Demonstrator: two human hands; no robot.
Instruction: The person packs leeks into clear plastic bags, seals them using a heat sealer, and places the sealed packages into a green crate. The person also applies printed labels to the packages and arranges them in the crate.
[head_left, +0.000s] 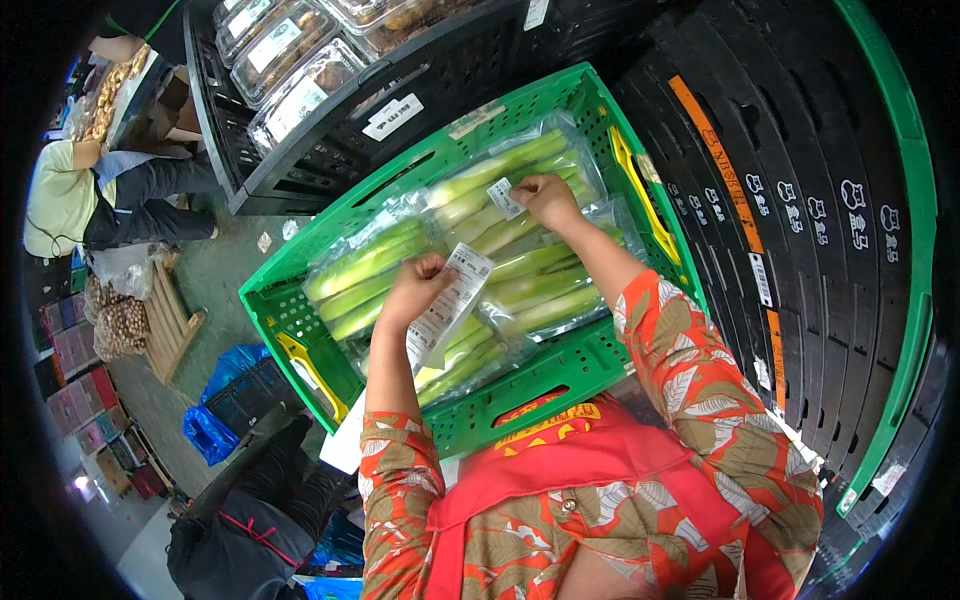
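Note:
In front of me stands a green plastic crate (337, 225) with yellow handles. Clear plastic packs of pale green vegetable stalks (540, 289) lie inside it in several groups. My left hand (416, 292) grips a strip of printed white labels (448, 304), which hangs over the packs at the near left. Between the thumb and fingers of my right hand (547, 199) is the edge of a single white label (504, 198). That label lies at or just above the far pack (487, 172); whether it touches the film I cannot tell.
Beyond the green crate is a black crate (300, 184) holding clear clamshell boxes (281, 49). Stacked black crates (810, 247) rise close on my right. At left are a wooden pallet (169, 322), a blue plastic bag (206, 435) and two other people (56, 195).

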